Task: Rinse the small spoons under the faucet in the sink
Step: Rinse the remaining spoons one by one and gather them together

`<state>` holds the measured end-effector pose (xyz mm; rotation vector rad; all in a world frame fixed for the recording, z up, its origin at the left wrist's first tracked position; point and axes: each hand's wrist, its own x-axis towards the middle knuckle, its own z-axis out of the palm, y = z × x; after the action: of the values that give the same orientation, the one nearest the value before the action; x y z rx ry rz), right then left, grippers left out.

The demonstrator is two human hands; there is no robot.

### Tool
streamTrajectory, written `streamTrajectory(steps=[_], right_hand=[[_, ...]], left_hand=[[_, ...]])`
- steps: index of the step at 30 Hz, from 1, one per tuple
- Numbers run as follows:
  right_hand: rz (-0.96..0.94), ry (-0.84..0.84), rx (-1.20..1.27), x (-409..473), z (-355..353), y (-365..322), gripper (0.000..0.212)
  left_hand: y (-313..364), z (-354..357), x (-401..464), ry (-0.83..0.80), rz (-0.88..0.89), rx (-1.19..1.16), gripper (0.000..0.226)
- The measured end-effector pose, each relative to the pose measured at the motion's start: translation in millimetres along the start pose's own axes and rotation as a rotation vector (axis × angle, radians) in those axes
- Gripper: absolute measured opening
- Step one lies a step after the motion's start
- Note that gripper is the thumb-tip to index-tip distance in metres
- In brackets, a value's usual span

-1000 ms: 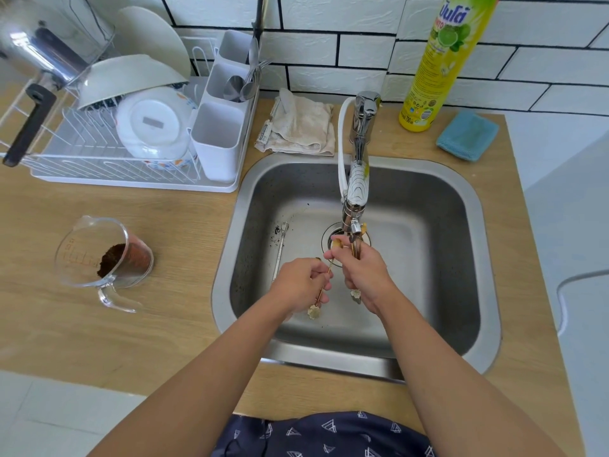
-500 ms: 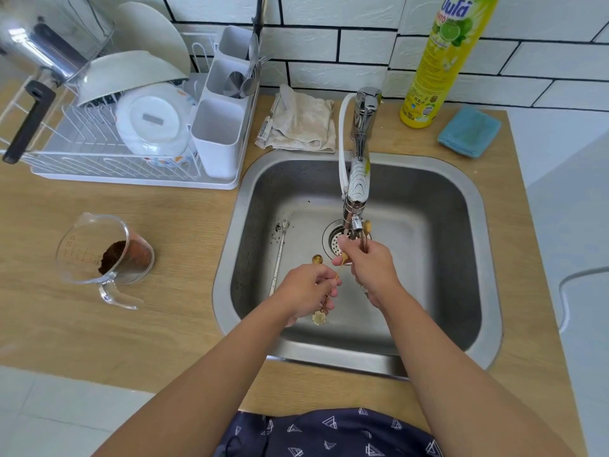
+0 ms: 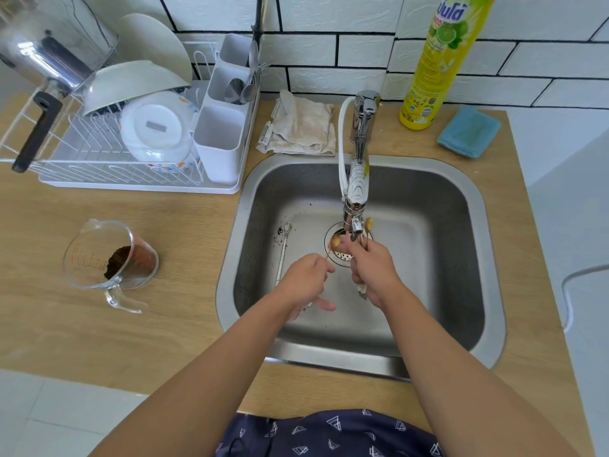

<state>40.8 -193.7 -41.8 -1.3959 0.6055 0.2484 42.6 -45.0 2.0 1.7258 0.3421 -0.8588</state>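
My right hand is closed around small gold spoons; one bowl pokes up beside the faucet nozzle, and the handle ends stick out below my fist. My left hand is just to the left. Its thumb and forefinger pinch the thin stem of another gold spoon, whose bowl sits against my right knuckles. Its other fingers are spread. Both hands are over the drain of the steel sink. I cannot tell whether water is running.
A long thin silver spoon lies on the sink floor left of the drain, with dark grounds around it. On the counter are a glass measuring cup with brown powder, a dish rack, a cloth, a yellow soap bottle and a blue sponge.
The spoon in my left hand has swung up, so its bowl is now beside my right hand and its ornate end no longer hangs below my fist. My left fingers have spread.
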Motion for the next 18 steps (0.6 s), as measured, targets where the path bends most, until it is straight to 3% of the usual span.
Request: streamTrajectory(steps=[3, 7, 12, 15, 18], right_hand=[[-0.040, -0.124, 0.064, -6.4, -2.7, 4.6, 0.017], [-0.075, 0.018, -0.031, -4.6, 5.1, -1.1, 0.014], [-0.046, -0.069, -0.031, -3.5, 4.2, 0.8, 0.021], [-0.108, -0.021, -0.144, -3.9, 8.2, 2.0, 0.018], [-0.069, 0.014, -0.027, -0.9, 10.3, -1.6, 0.026]], left_hand=[[2.6, -1.8, -2.4, -0.093, -0.067, -0.125, 0.026], [-2.3, 3.8, -7.7, -0.149, -0.051, -0.143, 0.021], [1.6, -0.8, -4.6, -0.116, -0.036, -0.154, 0.021], [3.3, -2.2, -4.3, -0.134, -0.032, -0.161, 0.022], [1.9, -2.8, -4.0, -0.144, -0.027, -0.179, 0.021]])
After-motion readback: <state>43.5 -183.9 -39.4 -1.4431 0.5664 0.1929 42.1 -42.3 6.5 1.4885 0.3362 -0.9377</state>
